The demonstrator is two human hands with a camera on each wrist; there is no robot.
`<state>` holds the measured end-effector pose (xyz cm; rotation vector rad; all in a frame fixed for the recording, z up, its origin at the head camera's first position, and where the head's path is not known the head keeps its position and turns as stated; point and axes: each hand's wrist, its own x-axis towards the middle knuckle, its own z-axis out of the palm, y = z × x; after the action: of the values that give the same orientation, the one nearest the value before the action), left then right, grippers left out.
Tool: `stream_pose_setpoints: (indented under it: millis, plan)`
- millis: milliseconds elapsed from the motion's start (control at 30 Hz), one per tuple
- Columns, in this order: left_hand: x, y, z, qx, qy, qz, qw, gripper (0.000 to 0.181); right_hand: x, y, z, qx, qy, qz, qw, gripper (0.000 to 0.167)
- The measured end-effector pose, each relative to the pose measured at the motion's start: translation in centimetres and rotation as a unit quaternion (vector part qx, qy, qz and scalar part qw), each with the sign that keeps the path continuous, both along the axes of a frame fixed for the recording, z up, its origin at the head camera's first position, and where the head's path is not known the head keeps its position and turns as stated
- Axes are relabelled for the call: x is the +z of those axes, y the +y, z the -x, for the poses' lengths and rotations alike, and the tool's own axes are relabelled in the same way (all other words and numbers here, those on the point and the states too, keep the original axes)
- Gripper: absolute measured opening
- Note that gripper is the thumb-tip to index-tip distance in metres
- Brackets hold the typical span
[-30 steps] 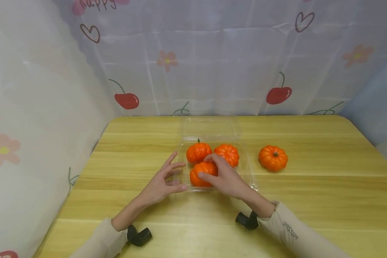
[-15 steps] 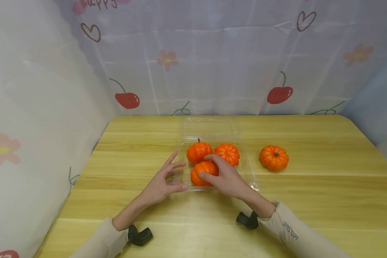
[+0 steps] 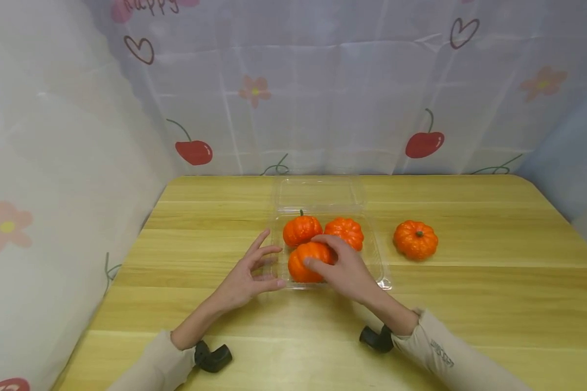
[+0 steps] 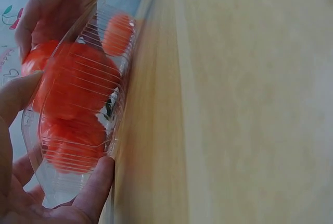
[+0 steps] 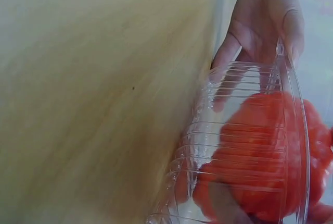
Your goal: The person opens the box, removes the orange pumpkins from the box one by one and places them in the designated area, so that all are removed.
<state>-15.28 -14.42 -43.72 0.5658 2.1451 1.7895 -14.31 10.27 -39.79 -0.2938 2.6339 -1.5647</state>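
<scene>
A clear plastic clamshell container (image 3: 375,260) lies with its lid back on the table, several small orange pumpkins inside. My right hand (image 3: 347,271) grips the front pumpkin (image 3: 304,266), thumb on its near side and fingers over the far right. Behind it sit the stemmed pumpkin (image 3: 301,230) at left and another pumpkin (image 3: 346,232) at right. At the container's front left corner my left hand (image 3: 242,279) holds the wall, thumb at the front edge and fingers spread along the side. In the right wrist view, the left hand's thumb (image 5: 293,34) meets the rim.
One more pumpkin (image 3: 415,240) stands on the wooden table (image 3: 494,304) right of the container. The transparent lid (image 3: 320,193) reaches toward the back edge, where a printed curtain (image 3: 323,108) hangs. Black wrist mounts (image 3: 212,358) sit under both sleeves.
The right hand and the front pumpkin have shifted very slightly, the pumpkin's top a little higher. The left hand keeps its place on the container.
</scene>
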Motion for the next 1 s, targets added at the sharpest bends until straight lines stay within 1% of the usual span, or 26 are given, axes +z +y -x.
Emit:
stream_pose_setpoints:
  millis: [100, 233, 467, 600, 700, 833, 1000]
  plan:
    - [0.0, 0.0, 0.0, 0.001, 0.000, 0.003, 1.0000, 0.067, -0.1, 0.2, -0.1, -0.003, -0.004, 0.036, 0.9994, 0.048]
    - [-0.1, 0.0, 0.1, 0.005, 0.003, 0.009, 0.9999, 0.067, -0.1, 0.5, -0.2, 0.010, 0.002, 0.079, 0.9968, 0.045]
    - [-0.1, 0.0, 0.1, 0.005, 0.007, 0.009, 0.9999, 0.069, -0.2, 1.1, -0.4, 0.029, 0.004, 0.103, 0.9943, 0.043]
    - [-0.1, 0.0, 0.0, 0.006, 0.008, 0.012, 0.9999, 0.069, -0.2, 1.3, -0.3, 0.038, 0.006, 0.131, 0.9906, 0.041]
    - [-0.1, 0.0, -0.1, 0.008, 0.008, 0.014, 0.9998, 0.071, -0.2, 1.5, -0.2, 0.037, 0.008, 0.151, 0.9878, 0.040]
    - [-0.1, 0.0, -0.1, 0.009, 0.008, 0.011, 0.9999, 0.071, 0.0, 1.7, -0.3, 0.035, 0.002, 0.164, 0.9858, 0.044]
    - [-0.1, 0.1, 0.0, 0.007, 0.007, 0.008, 0.9999, 0.071, 0.3, 2.0, -0.4, 0.047, 0.004, 0.192, 0.9804, 0.047]
